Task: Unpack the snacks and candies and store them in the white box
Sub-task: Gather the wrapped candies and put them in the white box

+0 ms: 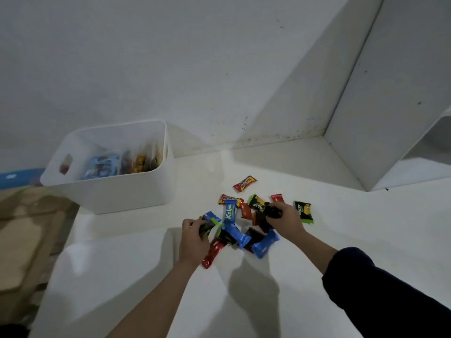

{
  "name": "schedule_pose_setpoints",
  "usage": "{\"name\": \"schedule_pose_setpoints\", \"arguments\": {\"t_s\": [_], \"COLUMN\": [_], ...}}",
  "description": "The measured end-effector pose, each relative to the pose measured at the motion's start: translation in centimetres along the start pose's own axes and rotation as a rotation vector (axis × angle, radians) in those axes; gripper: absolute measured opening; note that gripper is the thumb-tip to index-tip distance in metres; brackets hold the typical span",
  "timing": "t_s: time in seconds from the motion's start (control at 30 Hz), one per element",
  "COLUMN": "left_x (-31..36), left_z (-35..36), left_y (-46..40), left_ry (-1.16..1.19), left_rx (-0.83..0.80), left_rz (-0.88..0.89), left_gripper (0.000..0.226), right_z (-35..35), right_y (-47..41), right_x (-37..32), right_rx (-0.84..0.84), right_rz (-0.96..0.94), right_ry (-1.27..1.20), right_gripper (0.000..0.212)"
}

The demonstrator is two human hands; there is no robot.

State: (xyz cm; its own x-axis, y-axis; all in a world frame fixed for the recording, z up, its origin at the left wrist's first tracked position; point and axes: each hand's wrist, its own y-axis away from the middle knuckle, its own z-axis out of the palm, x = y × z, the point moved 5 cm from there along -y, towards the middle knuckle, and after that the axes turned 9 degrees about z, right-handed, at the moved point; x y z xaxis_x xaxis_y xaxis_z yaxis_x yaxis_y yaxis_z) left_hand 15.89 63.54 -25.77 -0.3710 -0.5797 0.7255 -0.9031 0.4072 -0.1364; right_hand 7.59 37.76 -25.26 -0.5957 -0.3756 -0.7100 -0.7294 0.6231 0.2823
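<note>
Left hand [194, 237] grip pinches dark packet [206, 226]; right hand [286, 219] grip clutches black wrapper [273, 212]. Snacks [234, 230] likely light, crinkly, slippery; hold mid-body.

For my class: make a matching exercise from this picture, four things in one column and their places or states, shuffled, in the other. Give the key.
Things
1. white box
2. green Nextar packet
3. blue Kalpa packet
4. left hand

Places or states
A. lies alone on the table, just right of the right hand
B. stands at the table's back left, already holding snacks
C. grips a dark packet at the pile's left edge
D. lies in the pile between the two hands

Pairs: 1-B, 2-A, 3-D, 4-C
</note>
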Motion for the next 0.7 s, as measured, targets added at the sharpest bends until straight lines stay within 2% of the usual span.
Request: {"name": "schedule_pose_setpoints", "arguments": {"t_s": [0.17,0.33,0.53,0.7], "left_x": [0.4,0.7,-0.7,-1.7], "left_z": [-4.6,-10.8,-18.8,-23.4], "left_y": [-1.1,-3.5,-8.4,-13.2], "left_ry": [0.083,0.125,0.195,0.115], "left_rx": [0.094,0.225,0.406,0.457], "left_rz": [-0.003,0.025,0.014,-0.011], "left_gripper": [0.033,0.029,0.025,0.028], "right_z": [-0.8,0.4,3.9,8.0], "right_y": [2.2,3.9,4.1,2.5], "right_x": [-5.7,-13.8,-24.8,-32.1], "right_rx": [0.013,-0.043,-0.105,-0.08], "right_rz": [0.037,-0.067,-0.273,-0.354], "right_ry": [-0.26,-0.432,-0.422,-0.266], "right_gripper": [0.023,0.026,0.026,0.037]}}
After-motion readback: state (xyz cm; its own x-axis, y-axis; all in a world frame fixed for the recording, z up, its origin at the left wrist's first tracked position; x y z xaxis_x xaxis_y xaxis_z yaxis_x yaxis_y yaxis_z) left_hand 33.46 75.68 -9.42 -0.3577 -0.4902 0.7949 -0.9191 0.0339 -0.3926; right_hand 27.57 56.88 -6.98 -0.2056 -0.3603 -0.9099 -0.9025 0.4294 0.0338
